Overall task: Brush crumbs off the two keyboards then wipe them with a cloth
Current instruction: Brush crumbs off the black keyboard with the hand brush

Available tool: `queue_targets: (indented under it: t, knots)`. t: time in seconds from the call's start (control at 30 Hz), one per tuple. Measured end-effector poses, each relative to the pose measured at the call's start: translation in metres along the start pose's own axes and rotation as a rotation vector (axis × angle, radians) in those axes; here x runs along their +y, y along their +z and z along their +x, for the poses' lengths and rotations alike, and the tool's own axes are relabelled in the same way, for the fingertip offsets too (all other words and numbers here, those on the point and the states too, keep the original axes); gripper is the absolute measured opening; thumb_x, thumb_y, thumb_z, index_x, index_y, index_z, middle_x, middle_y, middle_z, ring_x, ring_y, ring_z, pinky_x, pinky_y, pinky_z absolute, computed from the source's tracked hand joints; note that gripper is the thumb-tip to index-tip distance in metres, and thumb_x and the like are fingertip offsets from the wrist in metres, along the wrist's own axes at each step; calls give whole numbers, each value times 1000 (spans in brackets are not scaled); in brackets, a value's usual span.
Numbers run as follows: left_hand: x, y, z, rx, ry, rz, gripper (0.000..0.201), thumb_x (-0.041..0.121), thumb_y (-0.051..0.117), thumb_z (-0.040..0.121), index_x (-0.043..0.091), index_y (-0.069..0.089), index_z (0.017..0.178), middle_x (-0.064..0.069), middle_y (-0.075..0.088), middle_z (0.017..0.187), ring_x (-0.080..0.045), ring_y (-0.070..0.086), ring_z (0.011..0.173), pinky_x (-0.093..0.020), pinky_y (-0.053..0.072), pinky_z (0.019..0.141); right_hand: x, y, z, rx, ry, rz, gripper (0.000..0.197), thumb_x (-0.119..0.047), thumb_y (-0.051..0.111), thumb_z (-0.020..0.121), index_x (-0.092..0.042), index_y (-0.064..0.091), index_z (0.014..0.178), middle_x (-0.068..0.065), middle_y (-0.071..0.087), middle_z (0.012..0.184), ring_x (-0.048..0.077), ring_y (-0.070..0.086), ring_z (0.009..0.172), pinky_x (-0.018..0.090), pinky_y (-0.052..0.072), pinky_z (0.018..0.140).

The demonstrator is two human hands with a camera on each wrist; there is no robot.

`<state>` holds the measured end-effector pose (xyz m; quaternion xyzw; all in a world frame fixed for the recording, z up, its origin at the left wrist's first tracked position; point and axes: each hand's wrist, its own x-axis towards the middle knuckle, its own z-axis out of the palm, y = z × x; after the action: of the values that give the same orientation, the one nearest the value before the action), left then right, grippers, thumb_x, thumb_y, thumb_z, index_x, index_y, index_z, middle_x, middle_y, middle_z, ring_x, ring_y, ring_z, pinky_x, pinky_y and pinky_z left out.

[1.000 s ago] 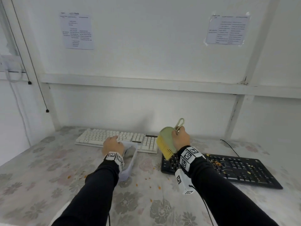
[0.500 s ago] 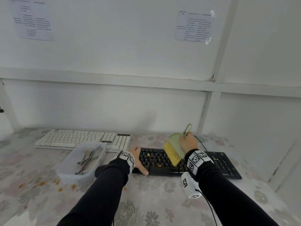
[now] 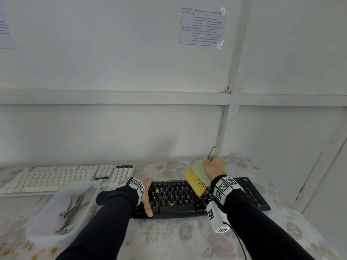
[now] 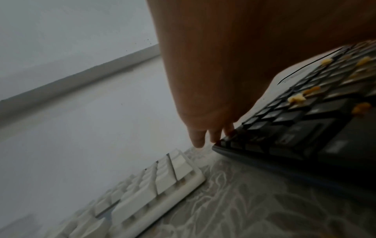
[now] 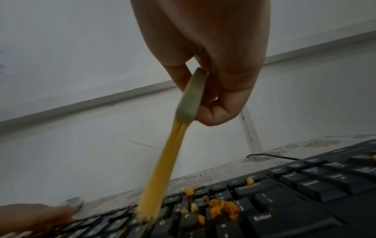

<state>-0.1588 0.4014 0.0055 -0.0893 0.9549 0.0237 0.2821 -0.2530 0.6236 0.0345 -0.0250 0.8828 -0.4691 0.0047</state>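
we have the hand brush [image 3: 197, 175] in our right hand [image 3: 214, 167], fingers and thumb wrapped round its green plastic back just above the yellow bristles [image 5: 160, 173], with the hanging loop sticking up past the knuckles. the bristle tips are down on the middle rows of the black keyboard [image 3: 249, 196], right beside a heap of orange crumbs [image 5: 221, 207]. our left hand [image 3: 147, 194] lies flat and relaxed, fingers straight, along the left end of that keyboard, pinning it to the flowered tablecloth [image 3: 169, 239] without closing round anything.

we judge the brush light and rigid in the body but soft at the bristles, which seem to bend under slight pressure, so a hold low on the back, near the bristle root, gives us the most control. the keyboard looks thin, light plastic that would probably skid on the cloth if pushed sideways, which is why a bracing palm at its end makes sense. the crumbs look dry and loose; some could drop between keys, so short light flicks should serve better than hard scrubbing.

the white keyboard [image 3: 65, 178] sits to the left near the wall, and a translucent tub [image 3: 62, 212] holding what seems a crumpled grey cloth [image 3: 75, 205] stands in front of it.
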Motion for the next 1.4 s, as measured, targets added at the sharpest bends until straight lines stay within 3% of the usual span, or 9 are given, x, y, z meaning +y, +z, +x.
queue_targets:
  t: [0.2, 0.4, 0.53, 0.67, 0.9, 1.1, 1.4]
  knots:
    - [-2, 5, 5, -28, -4, 76, 135, 50, 80, 63, 15, -19, 147, -7, -12, 157, -28, -4, 145, -47, 15, 117, -5, 9, 8, -3, 5, -9, 26, -12, 43, 95, 2, 48, 116, 20, 56, 116, 29, 53, 99, 26, 34, 74]
    - [4, 1, 1, 14, 3, 81, 135, 50, 83, 58, 16, -11, 149, -9, 3, 156, -28, 8, 144, -49, 23, 114, -8, 16, 14, -38, -42, -30, 27, -13, 45, 94, 1, 50, 116, 11, 52, 97, 21, 47, 85, 26, 35, 72]
    - [3, 4, -2, 76, 5, 85, 138, 52, 85, 52, 17, -6, 149, -8, 12, 152, -27, 16, 141, -48, 28, 112, -10, 20, 13, -41, -69, -31, 27, -12, 48, 92, 2, 50, 115, 11, 52, 97, 21, 48, 85, 27, 37, 73]
    - [1, 6, -3, 112, 23, 114, 141, 54, 85, 51, 17, -9, 149, -8, 11, 152, -28, 14, 140, -48, 25, 114, -11, 15, 10, -55, -81, -35, 25, -11, 47, 93, 1, 48, 115, 8, 48, 94, 21, 47, 86, 26, 36, 72]
    - [7, -2, -2, -5, -6, 151, 140, 53, 84, 53, 26, -17, 147, -6, 5, 155, -29, 18, 141, -49, 31, 110, -5, 11, 14, -70, -81, 5, 25, -12, 47, 93, -1, 48, 116, 7, 51, 97, 21, 50, 87, 28, 41, 74]
    - [7, 8, 3, 1, -6, 188, 146, 53, 83, 54, 20, -26, 144, -10, -14, 156, -34, -6, 144, -54, 14, 116, -2, 8, 17, -65, -92, 6, 27, -11, 47, 93, -2, 48, 118, 12, 55, 102, 20, 49, 86, 25, 38, 72]
    - [6, 11, -4, 69, 32, 75, 146, 50, 87, 48, 27, -18, 147, -11, -1, 155, -30, 1, 144, -51, 19, 115, -6, 17, 12, -109, -111, -11, 28, -11, 45, 94, -1, 47, 119, 7, 50, 92, 20, 48, 82, 25, 36, 71]
